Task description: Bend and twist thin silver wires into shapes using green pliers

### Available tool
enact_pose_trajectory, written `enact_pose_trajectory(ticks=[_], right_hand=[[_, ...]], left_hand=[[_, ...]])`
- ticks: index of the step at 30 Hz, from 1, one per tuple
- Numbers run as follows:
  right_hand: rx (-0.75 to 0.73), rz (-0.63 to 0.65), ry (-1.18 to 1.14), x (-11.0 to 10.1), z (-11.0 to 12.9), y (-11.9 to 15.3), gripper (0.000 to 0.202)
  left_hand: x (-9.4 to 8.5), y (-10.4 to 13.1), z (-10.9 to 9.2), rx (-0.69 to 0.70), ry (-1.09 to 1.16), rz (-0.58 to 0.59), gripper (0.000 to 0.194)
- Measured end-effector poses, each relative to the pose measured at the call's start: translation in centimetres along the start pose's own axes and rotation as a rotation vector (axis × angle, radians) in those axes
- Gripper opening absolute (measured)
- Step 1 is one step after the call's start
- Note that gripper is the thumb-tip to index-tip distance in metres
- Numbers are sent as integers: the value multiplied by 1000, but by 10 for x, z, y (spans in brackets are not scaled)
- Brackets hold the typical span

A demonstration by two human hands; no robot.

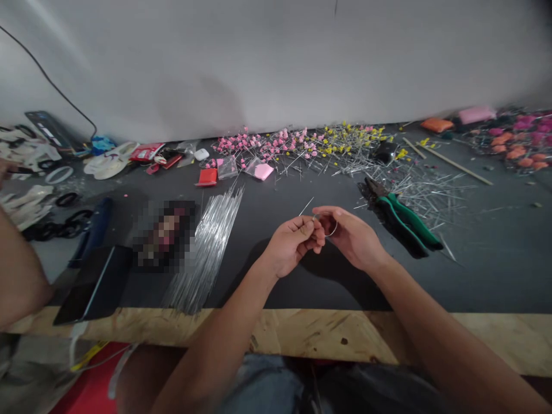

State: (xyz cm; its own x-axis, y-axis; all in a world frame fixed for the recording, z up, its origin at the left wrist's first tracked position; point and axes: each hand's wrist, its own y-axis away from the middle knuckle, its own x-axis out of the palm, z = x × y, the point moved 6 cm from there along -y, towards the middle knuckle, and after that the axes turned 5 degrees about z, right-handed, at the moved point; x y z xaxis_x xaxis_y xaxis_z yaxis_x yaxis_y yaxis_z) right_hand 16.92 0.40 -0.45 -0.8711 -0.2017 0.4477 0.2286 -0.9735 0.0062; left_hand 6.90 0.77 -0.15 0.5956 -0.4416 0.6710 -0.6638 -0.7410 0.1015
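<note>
Over the middle of the table, my left hand [290,246] pinches a thin metal wire [306,206] between thumb and fingers. One straight end of it sticks out up and to the right beyond my fingers. The other part curves into a small loop between my hands. My right hand [356,237] is curled around that loop, its fingertips meeting the wire close to my left fingers; its thumb is partly hidden. Left of my hands lies a bundle of straight silvery wires [211,241]. Pliers [405,221] with green and black handles rest to the right.
Wires with pink tips [263,144] and yellow tips [345,138] are heaped along the wall, with loose bare wires [426,192] beside them. Small packets, including a red one [207,177], lie nearby. A dark phone-like slab [95,284] overlaps the front edge. Another person's arm [19,270] is at far left.
</note>
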Motion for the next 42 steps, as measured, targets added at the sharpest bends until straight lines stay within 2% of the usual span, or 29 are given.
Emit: enact_pose_trajectory(ticks=[4,10,25,33,42], right_hand=[[95,70,-80,-1,1,0,20],[139,156,-162,0,0,1,14],[151,166,-235,3,-4,1,11],[150,101,-263,4,-9,-2,9],[179,152,-270,6,-10,1,10]], left_hand=[[-3,0,-4,-1,-20,-1,15],[-5,0,-2,-29,18,18,14],[-7,0,-3,-42,77,3,13],[-4,0,-5,-36,81,27,12],[-8,1,-8,-45,108,40,11]])
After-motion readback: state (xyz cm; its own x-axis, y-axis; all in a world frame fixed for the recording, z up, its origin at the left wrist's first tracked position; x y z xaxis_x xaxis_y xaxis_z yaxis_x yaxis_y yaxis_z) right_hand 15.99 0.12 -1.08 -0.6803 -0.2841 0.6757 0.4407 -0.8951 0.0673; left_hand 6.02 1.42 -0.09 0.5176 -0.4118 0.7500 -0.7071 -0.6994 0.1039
